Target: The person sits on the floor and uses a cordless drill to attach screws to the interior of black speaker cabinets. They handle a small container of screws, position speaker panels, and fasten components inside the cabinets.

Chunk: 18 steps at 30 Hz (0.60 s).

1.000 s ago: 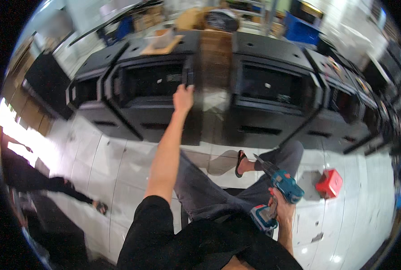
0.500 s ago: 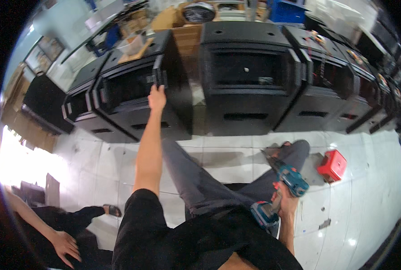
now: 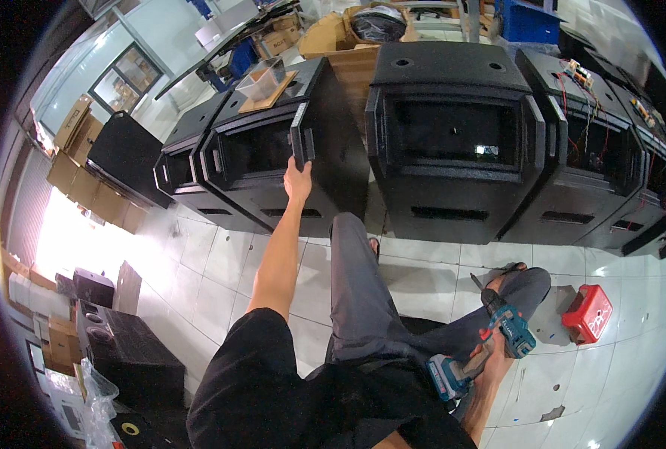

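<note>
My left hand (image 3: 298, 180) reaches out to a black speaker cabinet (image 3: 340, 150), its fingers closed on the lower end of the raised right edge beside the front opening. My right hand (image 3: 495, 362) grips a teal cordless drill (image 3: 514, 329) by its handle, low over my right leg. The drill's battery (image 3: 447, 376) is toward my lap, and its bit points away toward my foot. On the cabinet's top lie a wooden board (image 3: 271, 98) and a clear plastic box (image 3: 262, 78).
Another black cabinet (image 3: 452, 187) stands right of the gap, with more cabinets (image 3: 572, 198) and loose wires beyond. A red plastic stool (image 3: 588, 314) is on the tiled floor at right. Cardboard boxes (image 3: 86, 176) and a dark speaker box (image 3: 131, 352) are at left.
The view has swung left, so the scene sits further right. The other person at lower left is out of view. My left hand stays on the cabinet edge; my right still holds the drill.
</note>
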Tool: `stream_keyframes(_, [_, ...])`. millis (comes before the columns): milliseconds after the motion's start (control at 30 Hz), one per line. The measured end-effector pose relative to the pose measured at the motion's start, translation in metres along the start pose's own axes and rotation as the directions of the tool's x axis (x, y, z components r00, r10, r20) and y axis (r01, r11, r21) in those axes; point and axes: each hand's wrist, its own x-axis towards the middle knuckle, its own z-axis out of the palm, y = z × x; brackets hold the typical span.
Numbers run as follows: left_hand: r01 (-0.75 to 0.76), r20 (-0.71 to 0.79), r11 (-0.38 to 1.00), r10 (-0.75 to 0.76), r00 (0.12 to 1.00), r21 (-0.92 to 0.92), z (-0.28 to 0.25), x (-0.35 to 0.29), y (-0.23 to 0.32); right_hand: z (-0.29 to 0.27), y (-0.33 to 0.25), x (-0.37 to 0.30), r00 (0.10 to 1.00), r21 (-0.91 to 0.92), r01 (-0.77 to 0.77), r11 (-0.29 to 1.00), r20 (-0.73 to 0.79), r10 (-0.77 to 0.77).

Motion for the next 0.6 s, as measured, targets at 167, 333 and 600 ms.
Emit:
stream_keyframes(167, [0.01,0.002,0.999,-0.01,1.0,-0.042,0.005,-0.005,0.002,0.0,-0.004,0.025,0.999,0.045,-0.033,0.998,-0.036,0.034])
stream_keyframes(333, [0.03,0.007,0.995,-0.029,1.0,-0.091,0.004,-0.009,0.013,0.003,-0.008,0.051,0.996,0.098,-0.06,0.993,-0.058,0.066])
stream_keyframes(600, [0.082,-0.055,0.983,-0.092,0.994,-0.165,-0.003,-0.013,0.024,0.005,-0.002,0.108,0.984,0.153,-0.149,0.977,-0.075,0.162])
